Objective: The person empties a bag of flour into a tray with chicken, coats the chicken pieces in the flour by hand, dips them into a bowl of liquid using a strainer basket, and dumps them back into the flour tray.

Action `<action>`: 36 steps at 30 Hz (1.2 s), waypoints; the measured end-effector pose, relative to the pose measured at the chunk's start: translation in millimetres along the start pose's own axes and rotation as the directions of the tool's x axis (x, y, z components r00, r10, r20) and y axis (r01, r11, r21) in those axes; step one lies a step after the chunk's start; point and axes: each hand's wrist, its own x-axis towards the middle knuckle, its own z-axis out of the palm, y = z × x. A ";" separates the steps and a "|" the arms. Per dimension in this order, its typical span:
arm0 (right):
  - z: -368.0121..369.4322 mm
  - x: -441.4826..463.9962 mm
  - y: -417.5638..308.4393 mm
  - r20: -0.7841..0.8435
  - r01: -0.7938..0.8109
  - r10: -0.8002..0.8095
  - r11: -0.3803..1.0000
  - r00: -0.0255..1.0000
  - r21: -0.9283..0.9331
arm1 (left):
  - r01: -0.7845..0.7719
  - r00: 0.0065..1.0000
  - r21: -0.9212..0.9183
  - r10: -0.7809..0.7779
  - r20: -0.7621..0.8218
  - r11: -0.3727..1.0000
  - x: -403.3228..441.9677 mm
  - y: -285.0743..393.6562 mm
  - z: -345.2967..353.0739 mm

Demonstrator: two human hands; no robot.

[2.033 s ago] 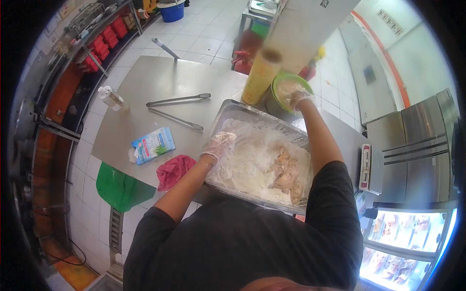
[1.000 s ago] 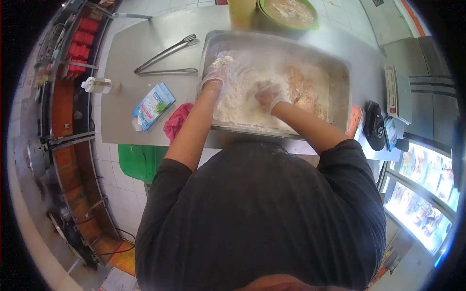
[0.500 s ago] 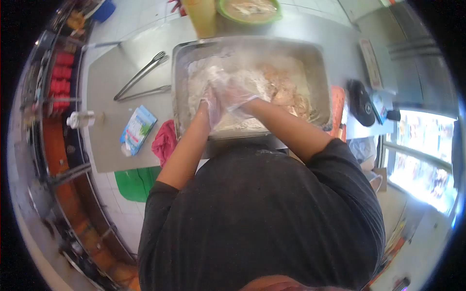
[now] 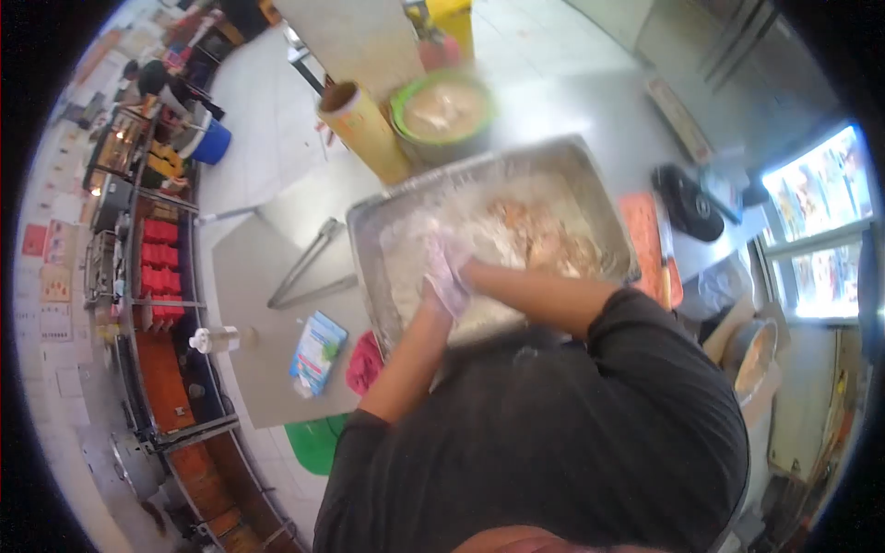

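Observation:
A deep metal tray (image 4: 364,276) stands on the steel table, filled with white flour (image 4: 406,267). Floured pieces of what looks like raw chicken (image 4: 544,241) lie in its right part. Over the flour in the left part, my left hand (image 4: 446,288) and my right hand (image 4: 452,253) are pressed together, both in clear plastic gloves dusted white. Their fingers look closed around each other or around something between them; blur and flour hide what it is.
Tongs (image 4: 304,263), a blue-and-white packet (image 4: 319,352) and a red cloth (image 4: 365,364) lie left of the tray. Behind it stand a yellow cylinder (image 4: 364,129) and a green-rimmed bowl (image 4: 442,109). An orange board (image 4: 643,244) and a black object (image 4: 687,203) are at right. Far left, a person (image 4: 166,85) stands.
The view has turned and tilted up, showing more of the room beyond the table. My hands remain together over the flour, drawn closer to each other.

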 end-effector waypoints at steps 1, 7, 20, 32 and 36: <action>4.5 -2.8 -1.1 0.008 -0.007 0.007 1.000 1.000 0.003 | 0.025 1.000 0.015 -0.025 -0.002 1.000 15.5 0.3 -14.3; 5.5 -2.7 -2.1 0.002 -0.036 0.036 0.998 0.999 0.048 | 0.018 0.998 0.057 -0.021 0.057 0.998 17.5 8.1 -21.2; -17.1 31.9 0.3 -0.020 -0.147 0.164 0.925 0.986 0.351 | -0.074 0.992 0.056 0.068 0.103 0.996 2.0 7.8 -3.2; -45.0 -4.1 -29.6 -0.048 -0.167 0.181 0.962 0.982 0.216 | 0.054 0.991 0.146 -0.071 0.110 0.988 -59.7 64.8 11.4; -16.0 -49.2 -48.1 -0.051 0.287 -0.362 0.810 0.931 -0.511 | -0.032 0.982 0.175 -0.002 0.189 0.984 -35.7 43.5 -12.3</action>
